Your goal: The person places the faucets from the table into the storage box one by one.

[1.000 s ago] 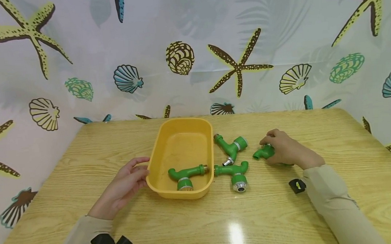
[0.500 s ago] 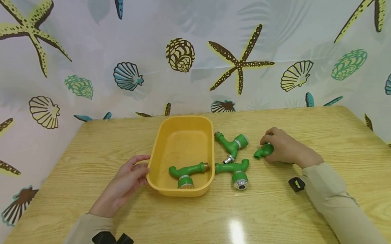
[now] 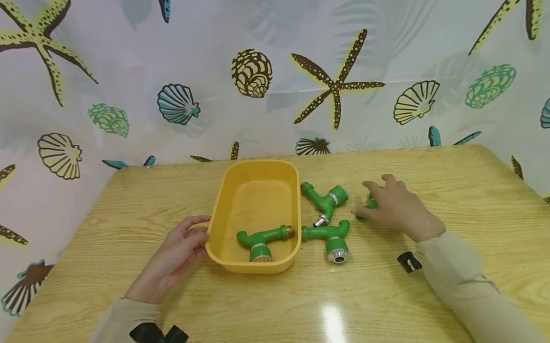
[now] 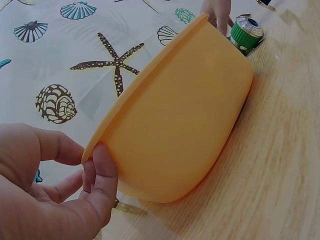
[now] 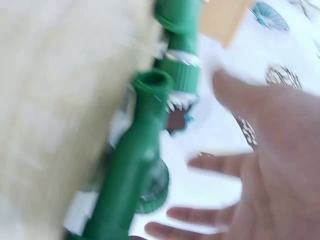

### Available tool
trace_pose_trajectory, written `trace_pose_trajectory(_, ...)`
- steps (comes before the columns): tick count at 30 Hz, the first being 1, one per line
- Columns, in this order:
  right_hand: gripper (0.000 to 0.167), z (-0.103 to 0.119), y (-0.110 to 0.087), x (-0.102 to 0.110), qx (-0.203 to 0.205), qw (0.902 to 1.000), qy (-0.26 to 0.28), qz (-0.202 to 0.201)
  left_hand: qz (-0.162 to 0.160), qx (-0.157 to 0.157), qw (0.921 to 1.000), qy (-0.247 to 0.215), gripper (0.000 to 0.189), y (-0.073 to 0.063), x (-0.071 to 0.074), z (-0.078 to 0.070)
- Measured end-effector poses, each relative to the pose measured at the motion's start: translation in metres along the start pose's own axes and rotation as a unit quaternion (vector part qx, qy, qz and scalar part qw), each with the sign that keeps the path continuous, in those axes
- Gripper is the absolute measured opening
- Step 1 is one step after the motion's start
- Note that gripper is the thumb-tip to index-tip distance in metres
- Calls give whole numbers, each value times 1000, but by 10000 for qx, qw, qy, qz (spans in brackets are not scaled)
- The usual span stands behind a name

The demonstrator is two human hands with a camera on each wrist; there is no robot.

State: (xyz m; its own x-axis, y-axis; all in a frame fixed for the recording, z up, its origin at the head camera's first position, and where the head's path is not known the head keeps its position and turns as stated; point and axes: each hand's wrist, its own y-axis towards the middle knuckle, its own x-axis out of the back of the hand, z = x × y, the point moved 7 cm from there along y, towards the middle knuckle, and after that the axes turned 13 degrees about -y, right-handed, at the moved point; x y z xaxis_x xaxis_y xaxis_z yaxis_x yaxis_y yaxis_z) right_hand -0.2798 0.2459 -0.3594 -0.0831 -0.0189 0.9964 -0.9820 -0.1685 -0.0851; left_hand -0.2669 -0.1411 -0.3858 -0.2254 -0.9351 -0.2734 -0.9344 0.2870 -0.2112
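The left hand (image 3: pixel 175 260) holds the near left rim of a yellow plastic tub (image 3: pixel 218 256); in the left wrist view its fingers (image 4: pixel 104 167) pinch the rim. A green plastic tap (image 3: pixel 264 237) with a brass-coloured threaded end lies inside the tub. The right hand (image 3: pixel 401 209) hovers with fingers spread over another green tap (image 3: pixel 372 202), which it partly hides. In the right wrist view that tap (image 5: pixel 125 170) sits apart from the blurred fingers and thumb. Two more taps lie right of the tub: one with a metal spout (image 3: pixel 324 200), one with a chrome-capped knob (image 3: pixel 335 245).
A wooden table (image 3: pixel 272 310) carries everything. Behind it hangs a white cloth (image 3: pixel 277 125) printed with shells and starfish. Black straps with small blocks (image 3: pixel 160 340) are on both sleeves.
The right hand, earlier curled round the far-right tap, has opened its fingers and lifted slightly off it. The left hand stays on the tub rim. The head view has tilted slightly.
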Motion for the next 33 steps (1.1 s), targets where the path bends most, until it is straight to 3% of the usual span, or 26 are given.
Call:
trace_pose_trajectory(3, 82, -1, -2, -2, -522, 9985, -123, -98, 28, -14, 10000, 8, 43, 0, 0, 0)
trace_pose_trajectory(6, 85, -2, -2, -6, -683, 9974, -230, -69, 58, -9, 10000, 14, 43, 0, -1, 1)
trace_pose_trajectory(10, 83, -2, -1, -8, -563, 9982, -206, -54, 40, -2, 10000, 30, 44, 1, -1, 1)
trace_pose_trajectory(16, 90, 0, -1, -9, -61, 10000, -28, 74, -39, -3, 10000, 70, 44, 1, 0, 1)
trace_pose_trajectory(23, 101, -1, -4, -9, -368, 9988, -166, 287, -32, 0, 10000, 84, 44, 0, 0, 0)
trace_pose_trajectory(33, 93, 0, -5, -11, -388, 9983, -54, 429, -52, 5, 9999, 104, 44, 0, -1, -1)
